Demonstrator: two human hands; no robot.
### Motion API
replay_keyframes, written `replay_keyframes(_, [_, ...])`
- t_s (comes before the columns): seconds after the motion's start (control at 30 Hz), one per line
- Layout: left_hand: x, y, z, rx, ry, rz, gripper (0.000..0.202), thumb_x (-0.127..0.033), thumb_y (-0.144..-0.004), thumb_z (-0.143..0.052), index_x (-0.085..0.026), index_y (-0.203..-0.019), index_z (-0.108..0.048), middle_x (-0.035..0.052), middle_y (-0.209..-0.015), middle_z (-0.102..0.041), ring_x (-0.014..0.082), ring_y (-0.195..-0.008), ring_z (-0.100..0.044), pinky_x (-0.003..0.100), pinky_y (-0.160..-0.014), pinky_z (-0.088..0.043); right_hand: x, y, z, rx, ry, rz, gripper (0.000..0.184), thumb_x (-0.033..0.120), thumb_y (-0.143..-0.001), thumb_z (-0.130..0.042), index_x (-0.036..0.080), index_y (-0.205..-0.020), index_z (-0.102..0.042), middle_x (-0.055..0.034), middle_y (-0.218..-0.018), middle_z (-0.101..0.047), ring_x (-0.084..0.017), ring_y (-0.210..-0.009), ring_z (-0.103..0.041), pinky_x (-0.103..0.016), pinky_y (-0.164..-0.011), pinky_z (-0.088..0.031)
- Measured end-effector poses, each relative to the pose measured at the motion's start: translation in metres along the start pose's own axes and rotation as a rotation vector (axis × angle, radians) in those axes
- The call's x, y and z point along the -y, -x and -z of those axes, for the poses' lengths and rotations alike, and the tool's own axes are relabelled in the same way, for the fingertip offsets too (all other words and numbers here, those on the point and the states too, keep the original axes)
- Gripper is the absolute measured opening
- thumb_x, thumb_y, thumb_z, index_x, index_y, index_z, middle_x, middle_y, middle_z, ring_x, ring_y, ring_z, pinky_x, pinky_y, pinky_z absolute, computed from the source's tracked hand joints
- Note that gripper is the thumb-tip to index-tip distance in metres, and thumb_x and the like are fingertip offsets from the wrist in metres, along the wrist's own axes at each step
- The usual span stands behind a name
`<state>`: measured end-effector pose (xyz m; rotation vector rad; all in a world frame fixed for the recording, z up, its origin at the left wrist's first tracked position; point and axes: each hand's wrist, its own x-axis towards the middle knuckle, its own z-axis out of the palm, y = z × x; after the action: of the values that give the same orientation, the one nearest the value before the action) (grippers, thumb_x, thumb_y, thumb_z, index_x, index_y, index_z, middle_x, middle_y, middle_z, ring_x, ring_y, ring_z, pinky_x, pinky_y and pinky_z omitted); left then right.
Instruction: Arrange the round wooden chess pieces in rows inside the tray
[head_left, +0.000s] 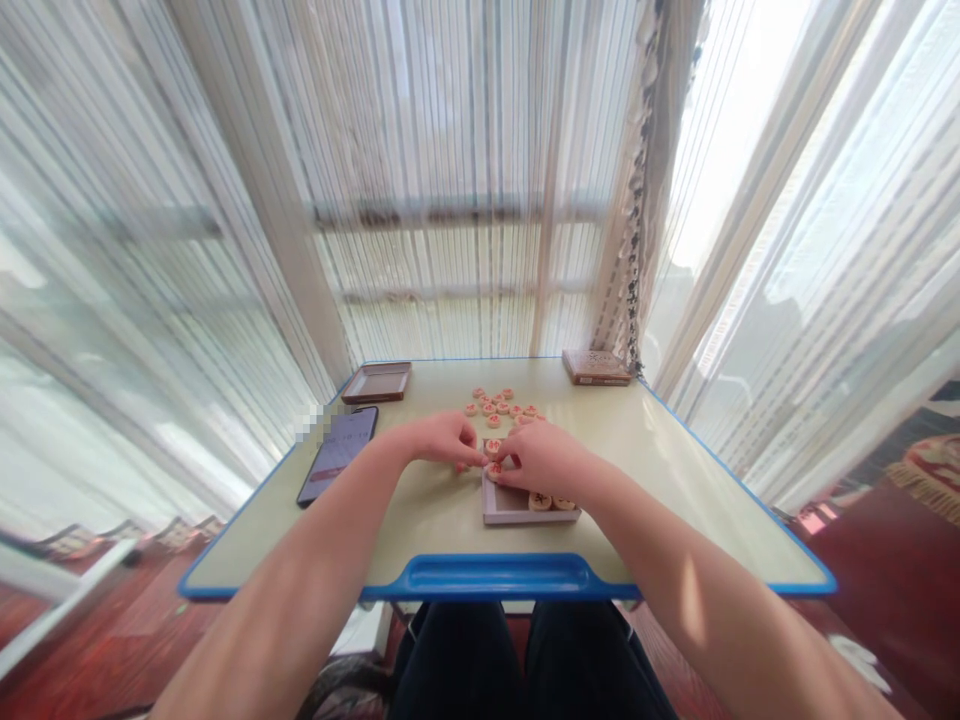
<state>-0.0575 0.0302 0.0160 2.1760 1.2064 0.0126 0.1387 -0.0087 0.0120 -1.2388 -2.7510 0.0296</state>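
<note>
Over the small box (517,512) holding two discs (539,501), both hands, left hand (442,440) and right hand (544,458), pinch one disc (493,448).

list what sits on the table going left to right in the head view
black smartphone → shallow brown tray → left hand → loose round wooden game pieces → right hand over the small open box → brown patterned box at the far right corner

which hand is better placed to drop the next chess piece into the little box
Right, probably. The right hand sits directly over the box, fingertips at its far edge; the left hand is beside it, over bare table.
</note>
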Motion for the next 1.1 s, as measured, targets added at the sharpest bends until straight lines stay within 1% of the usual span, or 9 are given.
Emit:
replay_keyframes(0.07, [0.001,0.0,-0.001,-0.003,0.009,-0.002,0.042,-0.055,-0.066,-0.057,-0.014,-0.063,-0.065,0.0027,-0.057,-0.061,0.0104,-0.051,-0.046,0.022,-0.047,-0.031,0.003,0.001,0.003,-0.004,0.022,-0.012,0.028,0.046,-0.077,-0.052,0.026,-0.087,-0.068,-0.0036,-0.076,-0.065,-0.02,-0.084,-0.053,-0.027,-0.069,-0.036])
replay_keyframes(0.13, [0.002,-0.001,-0.002,0.002,0.049,-0.006,0.043,-0.055,-0.068,-0.055,-0.013,-0.065,-0.066,0.004,-0.058,-0.062,0.0113,-0.053,-0.048,0.022,-0.048,-0.034,0.006,0.001,0.004,0.002,0.025,-0.016,0.025,0.044,-0.077,-0.053,0.026,-0.086,-0.068,-0.0034,-0.079,-0.065,-0.019,-0.085,-0.052,-0.026,-0.07,-0.036])
replay_keyframes(0.33, [0.006,-0.007,-0.006,0.069,0.215,-0.013,0.033,-0.044,-0.071,-0.054,-0.014,-0.069,-0.068,0.0052,-0.063,-0.065,0.0138,-0.058,-0.056,0.023,-0.054,-0.042,0.006,0.0,0.004,-0.005,-0.002,-0.004,0.024,0.041,-0.079,-0.052,0.025,-0.079,-0.069,-0.0036,-0.077,-0.066,-0.019,-0.082,-0.052,-0.025,-0.065,-0.036])
replay_keyframes(0.5, [0.006,-0.007,-0.006,0.084,0.244,-0.027,0.031,-0.041,-0.07,-0.055,-0.014,-0.07,-0.07,0.0045,-0.062,-0.065,0.0135,-0.058,-0.056,0.023,-0.055,-0.043,0.005,-0.002,0.002,-0.03,-0.027,0.003,0.021,0.039,-0.078,-0.053,0.026,-0.08,-0.07,-0.0028,-0.08,-0.066,-0.018,-0.082,-0.052,-0.025,-0.066,-0.036])
replay_keyframes(0.67, [0.004,-0.006,-0.005,0.086,0.248,-0.019,0.028,-0.039,-0.07,-0.055,-0.015,-0.069,-0.07,0.0037,-0.061,-0.065,0.0129,-0.056,-0.055,0.023,-0.054,-0.043,0.001,-0.003,-0.003,-0.057,-0.042,0.012,0.021,0.04,-0.078,-0.053,0.027,-0.079,-0.07,-0.0024,-0.078,-0.065,-0.017,-0.082,-0.053,-0.025,-0.069,-0.036])
replay_keyframes(0.83, [0.003,-0.005,-0.005,0.09,0.242,-0.026,0.029,-0.039,-0.071,-0.055,-0.015,-0.069,-0.07,0.0035,-0.061,-0.065,0.012,-0.055,-0.055,0.022,-0.053,-0.042,0.002,-0.002,-0.003,-0.063,-0.053,-0.004,0.021,0.041,-0.077,-0.054,0.027,-0.08,-0.07,-0.0017,-0.077,-0.064,-0.017,-0.079,-0.053,-0.024,-0.065,-0.035])
replay_keyframes(1.0, [0.004,-0.004,-0.004,0.057,0.211,0.008,0.03,-0.04,-0.07,-0.055,-0.014,-0.073,-0.07,0.0034,-0.062,-0.065,0.0119,-0.055,-0.054,0.02,-0.049,-0.04,0.001,0.0,0.002,-0.137,-0.079,-0.019,0.021,0.039,-0.078,-0.053,0.026,-0.079,-0.069,-0.0013,-0.08,-0.064,-0.015,-0.077,-0.054,-0.023,-0.062,-0.034])
replay_keyframes(1.07, [0.006,-0.006,-0.003,-0.008,0.168,0.01,0.029,-0.039,-0.071,-0.054,-0.015,-0.074,-0.07,0.0026,-0.065,-0.066,0.0128,-0.057,-0.055,0.021,-0.05,-0.041,-0.002,-0.001,0.004,-0.193,-0.107,-0.062,0.022,0.038,-0.079,-0.051,0.025,-0.079,-0.068,-0.0011,-0.081,-0.064,-0.014,-0.074,-0.054,-0.023,-0.06,-0.034])
replay_keyframes(1.1, [0.007,-0.007,-0.002,-0.077,0.135,0.009,0.029,-0.038,-0.071,-0.054,-0.015,-0.076,-0.07,0.0025,-0.066,-0.066,0.0137,-0.06,-0.056,0.022,-0.053,-0.042,-0.005,-0.001,0.005,-0.234,-0.124,-0.103,0.023,0.038,-0.08,-0.049,0.025,-0.079,-0.068,-0.0008,-0.08,-0.064,-0.013,-0.072,-0.054,-0.023,-0.059,-0.033])
